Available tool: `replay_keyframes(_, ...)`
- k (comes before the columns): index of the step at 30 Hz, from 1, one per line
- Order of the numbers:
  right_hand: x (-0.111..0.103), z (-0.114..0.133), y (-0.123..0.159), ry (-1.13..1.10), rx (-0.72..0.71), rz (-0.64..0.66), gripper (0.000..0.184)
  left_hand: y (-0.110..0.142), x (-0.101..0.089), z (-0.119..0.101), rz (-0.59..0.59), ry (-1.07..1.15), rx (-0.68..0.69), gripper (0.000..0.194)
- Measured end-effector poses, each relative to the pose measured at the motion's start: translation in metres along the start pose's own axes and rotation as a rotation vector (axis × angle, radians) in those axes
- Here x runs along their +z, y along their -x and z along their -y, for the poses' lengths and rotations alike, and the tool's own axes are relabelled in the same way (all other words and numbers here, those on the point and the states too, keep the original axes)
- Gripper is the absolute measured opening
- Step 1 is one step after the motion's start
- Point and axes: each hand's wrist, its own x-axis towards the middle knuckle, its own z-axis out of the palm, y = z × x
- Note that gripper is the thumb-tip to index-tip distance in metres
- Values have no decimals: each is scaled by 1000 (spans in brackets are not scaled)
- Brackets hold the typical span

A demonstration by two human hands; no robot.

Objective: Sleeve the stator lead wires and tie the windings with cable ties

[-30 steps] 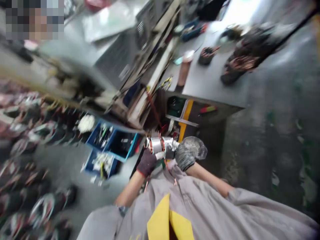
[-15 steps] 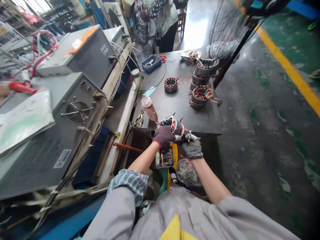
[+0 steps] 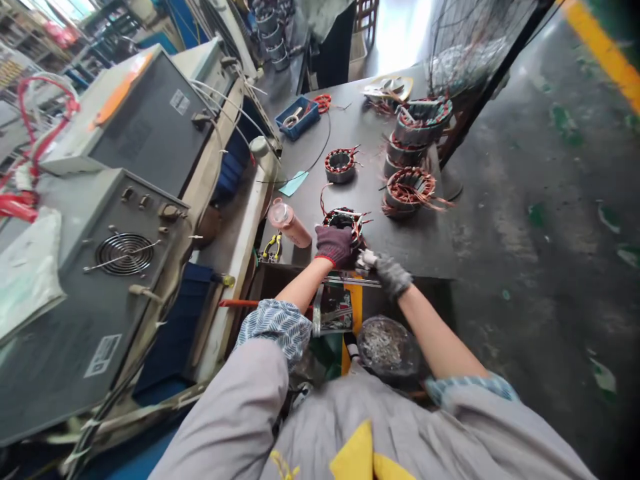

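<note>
right now i have the left hand (image 3: pixel 334 244), in a dark purple glove, folded over the near left side of a wound ring (image 3: pixel 357 228), its fingers curled over the rim and gripping it. the right hand (image 3: pixel 393 273), gloved in grey with whitish fingertips, is half bent just beside the ring's near right side; from my end i cannot tell whether it touches or pinches anything. the ring sits at the near edge of the dark table (image 3: pixel 373 160), open side up, with red and white leads sticking out.

just left of it i see a pink bottle (image 3: pixel 293 227), leaning, and beside that, yellow-handled pliers (image 3: pixel 273 247) at the table's corner. beyond the ring stands a smaller wound ring (image 3: pixel 341 177), and a pale blue card (image 3: pixel 294 183) lies to its left. several more wound rings (image 3: pixel 406 157) are bunched to the right, some stacked. at the far side i make out a blue tray (image 3: pixel 299 121) with a red coil (image 3: pixel 323 103) next to it. below the table edge is a round container (image 3: pixel 387 347), and well off to the left, a grey cabinet (image 3: pixel 100 320) with a fan grille (image 3: pixel 125 253).
</note>
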Motion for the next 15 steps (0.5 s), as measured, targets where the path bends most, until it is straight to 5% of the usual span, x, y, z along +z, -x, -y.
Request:
replay_keyframes(3,-48,5,-7,244,-144,-209,22,13,11,-1,-29,-148,37,68)
replay_keyframes(6,-73,9,-26,623,-310,-439,14,2,12,2,-30,-238,50,69)
replay_keyframes(11,-68,-7,-47,1055,-395,-564,28,-73,-4,9,-87,-217,-20,63)
replay_keyframes(15,-67,-23,-49,1193,-439,-585,36,-145,-19,14,-121,-144,-70,64)
